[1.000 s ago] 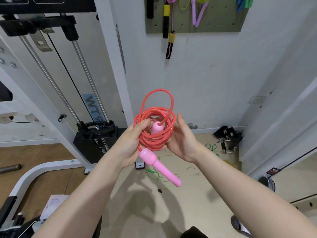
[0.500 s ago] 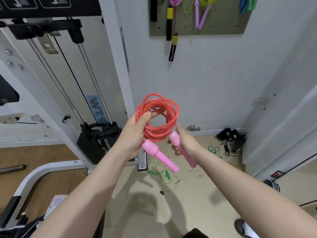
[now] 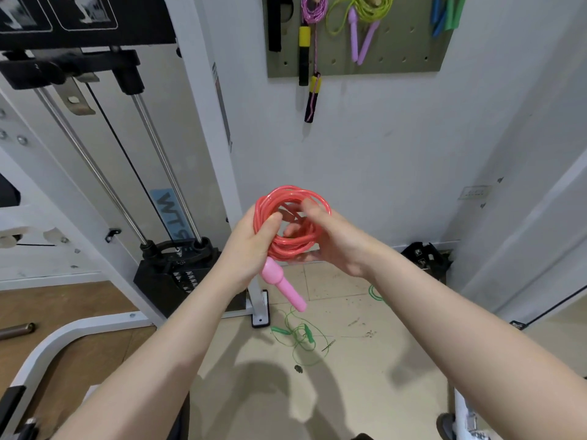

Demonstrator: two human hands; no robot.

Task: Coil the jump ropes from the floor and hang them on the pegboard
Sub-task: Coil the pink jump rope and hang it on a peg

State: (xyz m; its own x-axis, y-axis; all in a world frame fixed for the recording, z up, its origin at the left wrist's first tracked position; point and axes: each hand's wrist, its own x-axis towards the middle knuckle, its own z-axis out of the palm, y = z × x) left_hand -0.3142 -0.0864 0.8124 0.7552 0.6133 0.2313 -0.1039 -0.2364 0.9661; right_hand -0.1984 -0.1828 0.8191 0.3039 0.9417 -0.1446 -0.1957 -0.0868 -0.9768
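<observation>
gripping red rope coil (image 3: pixel 293 228) in left hand (image 3: pixel 251 246) | right hand (image 3: pixel 330 239) fingers curled through it | pegboard (image 3: pixel 413 58) above fingertips (handle (image 3: pixel 282 285) hangs down)

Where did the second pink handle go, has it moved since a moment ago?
Yes. It hung below the right hand over the floor; now only one pink handle hangs there, the other hidden at the red coil.

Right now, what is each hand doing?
Left hand: grips the red rope coil.
Right hand: holds the same coil, thumb on top.
</observation>
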